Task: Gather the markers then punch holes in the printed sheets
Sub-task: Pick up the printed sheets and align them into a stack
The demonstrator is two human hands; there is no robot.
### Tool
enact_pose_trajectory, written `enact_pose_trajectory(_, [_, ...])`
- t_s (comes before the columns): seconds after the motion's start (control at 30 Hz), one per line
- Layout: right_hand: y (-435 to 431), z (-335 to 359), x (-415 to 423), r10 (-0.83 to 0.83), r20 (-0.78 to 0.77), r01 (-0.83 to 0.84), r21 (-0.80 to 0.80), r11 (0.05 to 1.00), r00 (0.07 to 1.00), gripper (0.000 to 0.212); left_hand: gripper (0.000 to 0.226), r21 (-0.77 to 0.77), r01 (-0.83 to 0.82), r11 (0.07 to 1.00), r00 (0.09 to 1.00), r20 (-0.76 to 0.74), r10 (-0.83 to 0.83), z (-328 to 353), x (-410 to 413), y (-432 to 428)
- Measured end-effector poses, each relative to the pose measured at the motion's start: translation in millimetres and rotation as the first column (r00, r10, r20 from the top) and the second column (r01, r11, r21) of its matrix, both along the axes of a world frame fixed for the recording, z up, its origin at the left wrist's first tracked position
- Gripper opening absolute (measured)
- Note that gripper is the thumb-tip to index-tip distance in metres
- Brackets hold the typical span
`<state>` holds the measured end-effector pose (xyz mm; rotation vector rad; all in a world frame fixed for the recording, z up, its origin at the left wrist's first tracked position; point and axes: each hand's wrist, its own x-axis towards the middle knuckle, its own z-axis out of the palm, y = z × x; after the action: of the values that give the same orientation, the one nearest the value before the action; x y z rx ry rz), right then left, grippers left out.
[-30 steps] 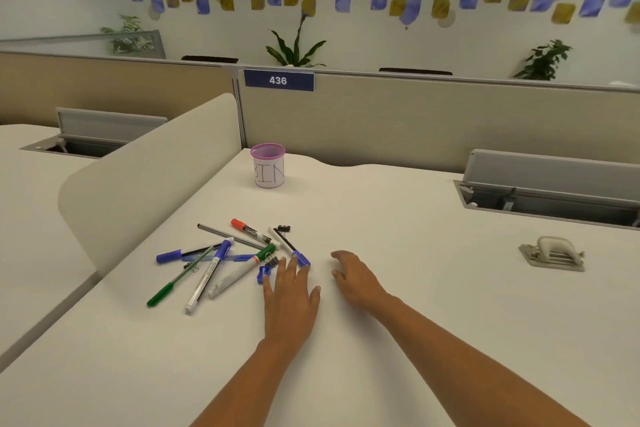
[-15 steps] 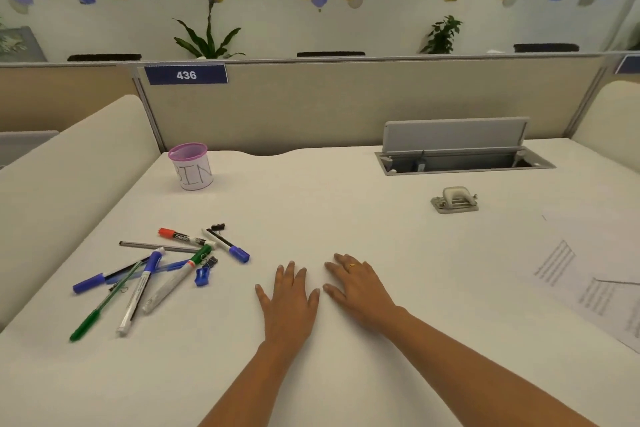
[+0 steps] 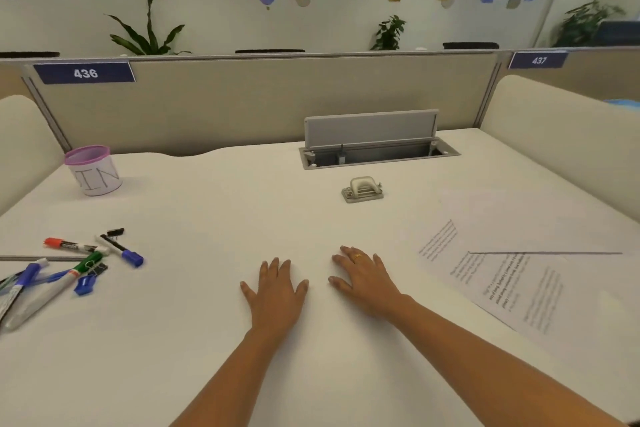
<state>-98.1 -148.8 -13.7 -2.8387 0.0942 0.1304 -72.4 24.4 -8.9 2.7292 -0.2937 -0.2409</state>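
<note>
Several markers and pens [image 3: 65, 267] lie scattered at the left edge of the white desk, among them a red-capped marker [image 3: 67, 244], a blue-capped one [image 3: 121, 249] and a green one [image 3: 45, 291]. A pink-rimmed cup [image 3: 93, 170] marked BIN stands at the back left. A grey hole punch [image 3: 362, 189] sits mid-desk toward the back. Printed sheets [image 3: 512, 281] lie at the right. My left hand [image 3: 275, 295] and my right hand [image 3: 367, 282] rest flat on the desk between markers and sheets, fingers apart, holding nothing.
An open cable hatch [image 3: 377, 149] with a raised grey lid is set in the desk behind the punch. Beige partitions [image 3: 277, 100] wall the back and both sides. A small blue binder clip [image 3: 85, 284] lies among the markers.
My view has swung to the right: the markers slid to the left edge and the printed sheets came fully into sight. Both hands stay flat on the desk, now apart from the markers.
</note>
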Motion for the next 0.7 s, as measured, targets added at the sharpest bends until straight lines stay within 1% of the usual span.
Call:
enact_pose_trajectory(0.07, [-30,1,-10,-0.032,0.014,0.033,-0.021,0.999,0.999,0.057,0.058,-0.003,0.02,1.0,1.0,-0.005,-0.02,1,-9,-26])
enact_pose_trajectory(0.2, [-87,3,-27,-0.113,0.063,0.113,0.006,0.994,0.992,0.051,0.057,-0.001,0.048,0.999,0.999,-0.015,-0.048,0,-26,-73])
enact_pose_trajectory(0.33, [-139,8,-43,-0.179,0.118,0.176,0.037,0.984,0.977,0.049,0.056,0.002,0.084,0.996,0.996,-0.012,-0.084,0,-42,-114])
enact_pose_trajectory(0.4, [-165,10,-49,-0.208,0.133,0.207,0.027,0.978,0.969,0.05,0.056,0.001,0.093,0.996,0.996,-0.016,-0.093,0,-47,-133])
enact_pose_trajectory(0.53, [-210,12,-61,-0.257,0.137,0.258,0.013,0.966,0.957,0.051,0.058,0.002,0.08,0.997,0.996,-0.035,-0.08,2,-53,-165])
enact_pose_trajectory(0.7, [-244,15,-67,-0.292,0.104,0.295,-0.017,0.955,0.951,0.056,0.064,0.014,0.073,0.997,0.996,-0.044,-0.073,4,-58,-196])
